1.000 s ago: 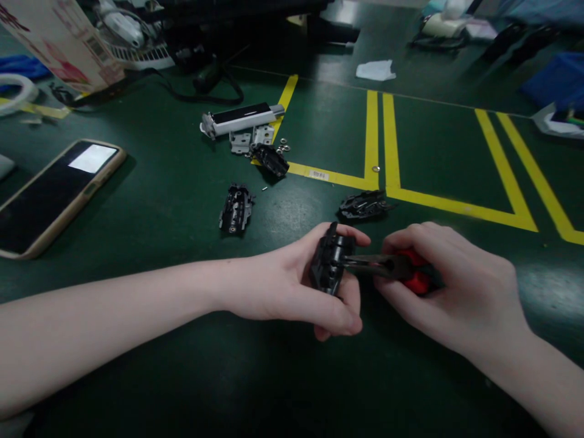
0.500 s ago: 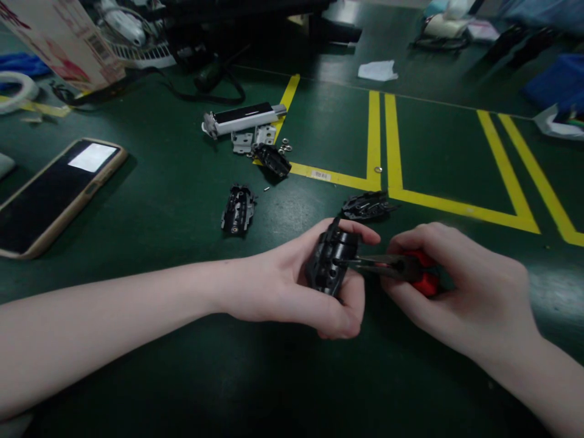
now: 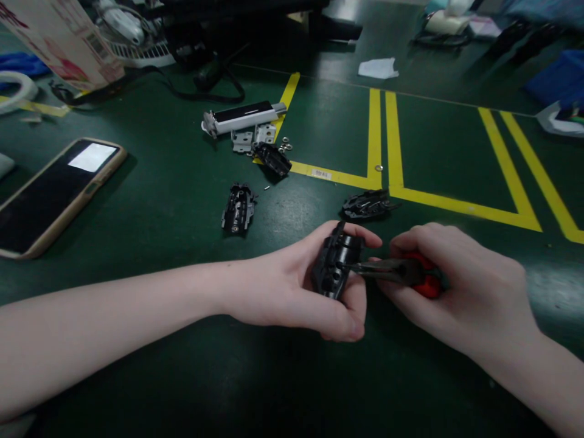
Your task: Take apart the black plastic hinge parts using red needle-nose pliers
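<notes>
Far left on the green counter [image 3: 255,389]: white tape roll [image 3: 31,91], with your phone [image 3: 57,198] nearer you, lying screen up. Printed carton [image 3: 68,45] behind them.

Next, black shell [image 3: 238,210] flat on the counter, hollow side up. Beyond it, white-and-black bar [image 3: 246,118], silver brackets [image 3: 244,141] just beside its near edge, dark part [image 3: 272,159] against those, small rings [image 3: 286,146] right of that.

Centre: your left hand [image 3: 292,295] is curled round the black housing [image 3: 329,264], holding it above the counter, thumb on the near side. Slim shell [image 3: 365,205] lies just past your fingers, near the yellow tape [image 3: 460,205].

Pliers [image 3: 404,271] point left, tips at the housing's face; can't tell if they bite on anything. Your right hand [image 3: 465,286] is closed around the red handles. Blue item [image 3: 559,79] far right.
</notes>
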`<state>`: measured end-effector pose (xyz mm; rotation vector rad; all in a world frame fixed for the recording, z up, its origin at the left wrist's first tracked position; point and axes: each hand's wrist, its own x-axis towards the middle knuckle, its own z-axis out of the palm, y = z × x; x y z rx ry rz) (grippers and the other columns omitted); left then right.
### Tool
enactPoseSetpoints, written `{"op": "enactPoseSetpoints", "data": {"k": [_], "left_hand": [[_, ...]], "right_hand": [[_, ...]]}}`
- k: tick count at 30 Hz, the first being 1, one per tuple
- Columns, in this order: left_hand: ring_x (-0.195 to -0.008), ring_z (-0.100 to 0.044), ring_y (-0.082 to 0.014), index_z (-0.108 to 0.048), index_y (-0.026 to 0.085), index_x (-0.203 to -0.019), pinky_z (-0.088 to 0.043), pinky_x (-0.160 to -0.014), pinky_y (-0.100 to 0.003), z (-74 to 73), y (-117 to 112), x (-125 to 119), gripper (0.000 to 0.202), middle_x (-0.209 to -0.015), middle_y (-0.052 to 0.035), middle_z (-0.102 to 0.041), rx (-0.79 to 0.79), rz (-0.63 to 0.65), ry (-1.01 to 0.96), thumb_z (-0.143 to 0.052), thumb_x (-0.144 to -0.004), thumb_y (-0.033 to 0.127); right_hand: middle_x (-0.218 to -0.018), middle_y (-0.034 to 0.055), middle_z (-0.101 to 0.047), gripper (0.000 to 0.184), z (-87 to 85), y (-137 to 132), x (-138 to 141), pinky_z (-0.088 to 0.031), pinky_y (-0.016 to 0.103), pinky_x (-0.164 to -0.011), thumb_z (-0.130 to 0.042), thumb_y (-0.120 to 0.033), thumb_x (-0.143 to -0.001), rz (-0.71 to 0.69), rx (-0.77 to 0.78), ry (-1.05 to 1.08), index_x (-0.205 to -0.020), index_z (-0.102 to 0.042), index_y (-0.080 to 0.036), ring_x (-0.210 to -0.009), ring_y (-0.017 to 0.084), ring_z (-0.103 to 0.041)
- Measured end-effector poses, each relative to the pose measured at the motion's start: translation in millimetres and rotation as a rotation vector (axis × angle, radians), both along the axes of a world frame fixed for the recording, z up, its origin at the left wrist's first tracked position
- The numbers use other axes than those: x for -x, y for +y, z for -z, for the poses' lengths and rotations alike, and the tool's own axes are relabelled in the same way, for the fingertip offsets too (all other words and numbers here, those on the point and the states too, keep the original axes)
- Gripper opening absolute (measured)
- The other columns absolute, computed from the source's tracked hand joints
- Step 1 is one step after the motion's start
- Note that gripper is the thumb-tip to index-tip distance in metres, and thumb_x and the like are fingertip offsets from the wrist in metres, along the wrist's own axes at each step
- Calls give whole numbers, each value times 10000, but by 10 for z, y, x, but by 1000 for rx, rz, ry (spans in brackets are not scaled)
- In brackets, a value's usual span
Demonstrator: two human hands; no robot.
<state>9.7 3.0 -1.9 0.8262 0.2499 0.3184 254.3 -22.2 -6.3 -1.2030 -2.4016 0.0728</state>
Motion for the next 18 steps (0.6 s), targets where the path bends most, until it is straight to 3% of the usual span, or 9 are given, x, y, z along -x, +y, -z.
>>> {"op": "enactPoseSetpoints", "data": {"k": [9,15,18], "left_hand": [[-625,-565,-71,-324,215,-1313,-429,-610,-224,12,-10,-15,640,-752,84,-634,-2,-22,-18,-680,-833,-14],[-663,-580,-94,-379,192,-1403,-453,-631,-246,58,5,-9,679,-781,59,-633,25,-25,-34,-742,-836,111],[-681,-576,-96,-443,155,-1400,-446,-636,-238,81,24,-1,638,-795,40,-632,45,-21,-42,-777,-862,235]], "right_hand": [[-729,-19,-578,125,-51,16,22,-425,303,-521,-626,-324,-872,-4,-30,8,-880,-534,-240,-605,158,-563],[-746,-35,-623,173,-66,15,-128,-429,295,-504,-722,-409,-854,273,50,294,-868,-613,-276,-605,148,-574],[-815,-10,-657,184,-10,24,-250,-553,360,-673,-768,-388,-811,410,87,548,-922,-659,-289,-754,193,-663]]}}
